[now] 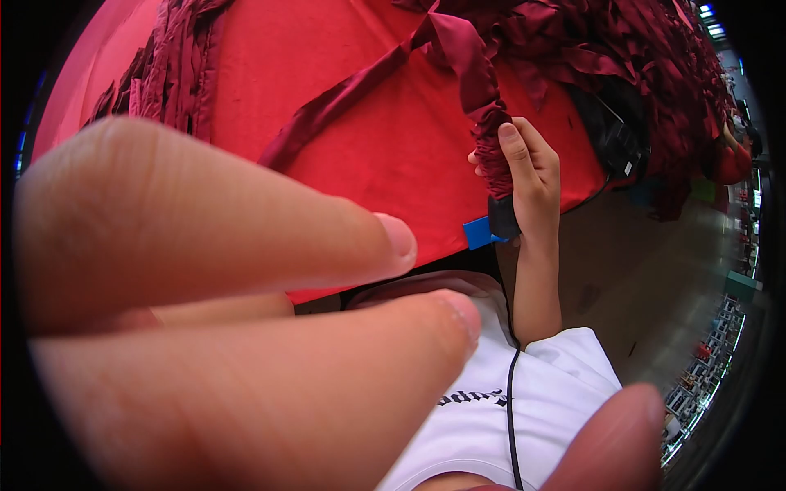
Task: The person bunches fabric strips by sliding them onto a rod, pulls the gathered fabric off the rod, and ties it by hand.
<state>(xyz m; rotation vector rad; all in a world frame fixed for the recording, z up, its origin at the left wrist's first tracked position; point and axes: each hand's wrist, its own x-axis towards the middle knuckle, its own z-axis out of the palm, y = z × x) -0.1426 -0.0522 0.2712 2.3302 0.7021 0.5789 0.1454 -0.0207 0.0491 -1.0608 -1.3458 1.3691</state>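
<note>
Maroon fabric strip (480,96) sat gathered against a dark cylinder (503,217) near the red table's (368,155) edge, where I judged even pressure best, right hand (536,168) clamped around the gathers, left hand's (123,262) fingers apart.

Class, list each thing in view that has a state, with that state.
Gathered maroon fabric: bunched, gripped
Right hand: closed around it
Foreground fingers: tips apart
Right maroon heap: piled, tangled
Left maroon strips: bundled
Red surface: partly covered
White shirt: worn
Black cord: lying across shirt
</note>
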